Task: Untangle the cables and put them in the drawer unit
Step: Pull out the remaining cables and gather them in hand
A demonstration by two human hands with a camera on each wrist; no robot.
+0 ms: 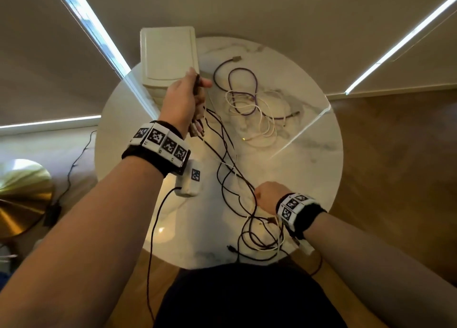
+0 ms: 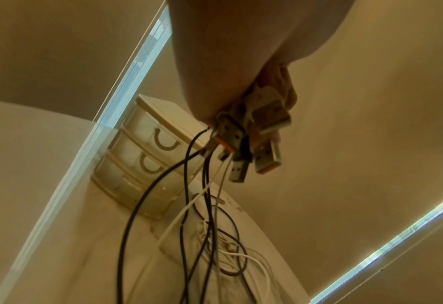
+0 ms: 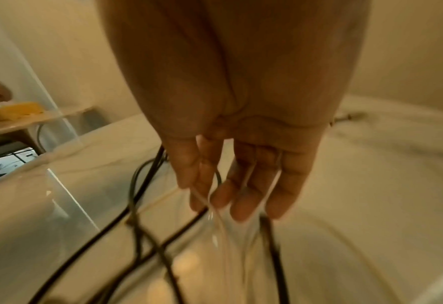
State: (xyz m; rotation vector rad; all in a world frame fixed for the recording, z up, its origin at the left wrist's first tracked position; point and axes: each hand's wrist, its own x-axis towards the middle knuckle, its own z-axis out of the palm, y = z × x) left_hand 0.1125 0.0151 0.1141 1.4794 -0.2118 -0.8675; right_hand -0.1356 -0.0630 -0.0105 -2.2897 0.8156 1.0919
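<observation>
Cream plastic makes up the drawer unit (image 1: 169, 55), which stands at the far left edge of the round marble bench (image 1: 309, 159); the left wrist view shows stacked drawers with curved handles (image 2: 153, 156).

Just right of the unit and raised above the bench, the left hand (image 1: 184, 97) is clenched round a bunch of cable ends. Several USB plugs (image 2: 262, 131), some with orange inserts, stick out below its fist. From that fist black cables (image 1: 222, 159) and a thin white cable (image 2: 179, 218) hang down and run toward the near right.

Farther right, on the far half of the bench and apart from both hands, lies a loose heap: a purple cable (image 1: 247, 90) looped through coils of white cable (image 1: 259, 120), with a dark lead ending in a plug at the far side.

At the near right the right hand (image 1: 265, 196) hovers low over the bench among the black strands. In the right wrist view its fingers (image 3: 243, 185) point down, loosely extended, with pale strands running between them; motion blur leaves it unclear whether they pinch anything, so I cannot tell its grip.

Nearer still, the black cables (image 3: 147, 236) pile in loops at the bench's near edge, partly hidden by the right wrist band, and which strand belongs to which plug cannot be made out.
</observation>
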